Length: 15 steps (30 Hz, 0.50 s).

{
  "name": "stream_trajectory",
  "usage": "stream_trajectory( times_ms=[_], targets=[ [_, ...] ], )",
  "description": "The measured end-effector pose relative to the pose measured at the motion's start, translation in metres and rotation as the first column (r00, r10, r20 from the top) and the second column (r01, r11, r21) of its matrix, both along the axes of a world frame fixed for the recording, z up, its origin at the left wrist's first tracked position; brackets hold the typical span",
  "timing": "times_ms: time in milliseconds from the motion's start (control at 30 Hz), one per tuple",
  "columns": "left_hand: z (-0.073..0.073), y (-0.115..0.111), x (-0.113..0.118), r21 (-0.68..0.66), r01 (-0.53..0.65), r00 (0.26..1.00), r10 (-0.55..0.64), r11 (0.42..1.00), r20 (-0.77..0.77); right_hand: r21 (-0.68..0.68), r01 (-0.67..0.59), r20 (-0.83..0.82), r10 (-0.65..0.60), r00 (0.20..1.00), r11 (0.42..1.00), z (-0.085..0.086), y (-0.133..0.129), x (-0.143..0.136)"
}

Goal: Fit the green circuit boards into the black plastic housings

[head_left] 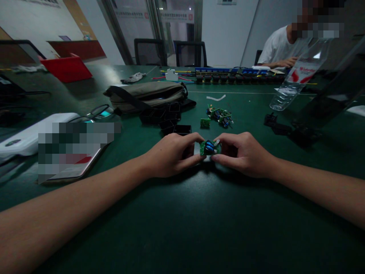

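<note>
- Over the near part of the green bench (205,224), a small circuit board (210,147) with blue components is held up between two bare hands.
- Left of the board, the left hand (172,154) is nearly closed, pinching that edge between thumb and fingers.
- Right of the board, the right hand (247,155) grips the opposite end the same way, thumb below, fingers curled above.
- Well left of the board lie a white device (61,122) and a pair of glasses (99,111).
- Just beyond the board rests a loose green board (205,123); black boxes (182,129) are heaped beyond it to the left.
- Farther beyond the board are a cluster of boards (224,117) and a white strip (216,97), with an olive bag (151,92) to the left and a clear bottle (299,78) to the right.
- Farthest from the board, past blue and black modules (228,76), a person (275,45) wears a white shirt.
</note>
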<state>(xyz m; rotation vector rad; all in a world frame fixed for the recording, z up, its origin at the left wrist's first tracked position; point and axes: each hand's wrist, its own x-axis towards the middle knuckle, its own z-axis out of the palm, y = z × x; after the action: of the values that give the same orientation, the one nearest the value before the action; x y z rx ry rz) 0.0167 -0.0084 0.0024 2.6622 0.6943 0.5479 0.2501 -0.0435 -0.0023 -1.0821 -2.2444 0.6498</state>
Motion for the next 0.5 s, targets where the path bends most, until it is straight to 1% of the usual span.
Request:
stream_trajectory(
  times_ms=[133, 267, 400, 500],
  targets=[
    [-0.0004, 0.0016, -0.0004, 0.001, 0.019, 1.000, -0.019, 1.000, -0.003, 0.006, -0.007, -0.006, 0.007, 1.000, 1.000, -0.0008, 0.0002, 0.0005],
    [0.0002, 0.0009, -0.0005, -0.002, 0.000, 1.000, 0.000, 1.000, -0.001, 0.015, -0.008, -0.010, 0.008, 1.000, 1.000, -0.0021, -0.0002, 0.0005],
    [-0.0005, 0.0016, -0.0008, -0.004, 0.020, 1.000, -0.020, 1.000, -0.005, 0.017, -0.009, -0.007, 0.009, 1.000, 1.000, -0.0022, -0.0002, 0.0005],
    [-0.0015, 0.0026, -0.0007, 0.001, 0.012, 1.000, -0.012, 1.000, 0.000, 0.010, -0.008, -0.006, 0.008, 1.000, 1.000, -0.0016, 0.0001, 0.0006]
  ],
)
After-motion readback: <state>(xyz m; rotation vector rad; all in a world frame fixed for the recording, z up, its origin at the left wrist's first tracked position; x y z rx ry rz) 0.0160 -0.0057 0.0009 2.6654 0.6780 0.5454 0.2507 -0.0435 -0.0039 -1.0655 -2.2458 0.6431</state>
